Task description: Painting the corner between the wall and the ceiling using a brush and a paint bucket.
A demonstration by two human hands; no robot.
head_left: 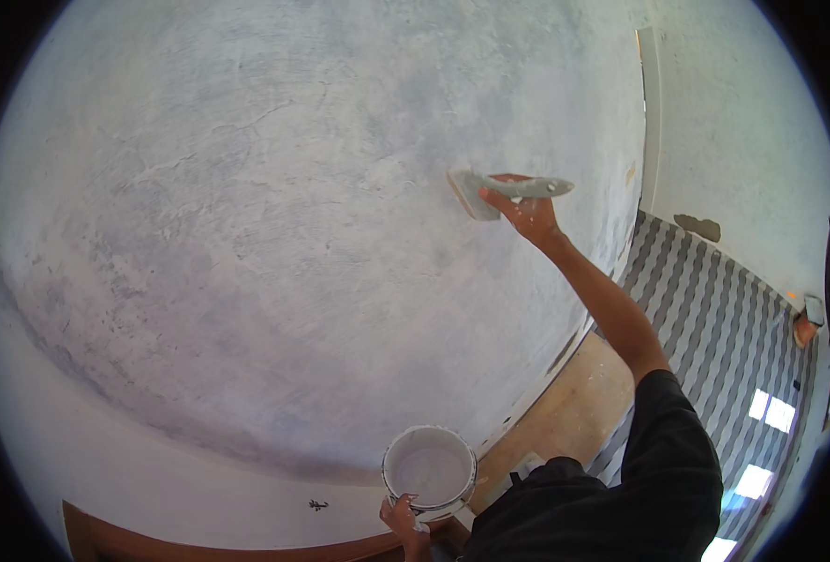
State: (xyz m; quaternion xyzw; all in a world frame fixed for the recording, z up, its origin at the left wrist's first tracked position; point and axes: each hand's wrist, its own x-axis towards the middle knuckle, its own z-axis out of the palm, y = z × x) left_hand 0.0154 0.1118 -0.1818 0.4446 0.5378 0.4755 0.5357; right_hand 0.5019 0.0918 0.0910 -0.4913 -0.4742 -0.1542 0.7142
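Observation:
In my right hand point(533, 216) is a wide paintbrush point(481, 193) with a grey, paint-smeared handle. Its bristle edge points left and appears to be against the blotchy white wall point(281, 232); the exact contact is hard to see. My left hand point(402, 516) grips the near rim of a round bucket point(429, 432), low in front of my body. Pale, whitish paint point(431, 472) lies inside the bucket. White smears mark the fingers of both hands.
Wires point(318, 505) poke from the wall at lower left, above a brown wooden frame point(134, 530). The patterned tile floor point(695, 302) spreads to the right, beside a tan board or sheet point(569, 404). A small object point(806, 327) stands by the far wall.

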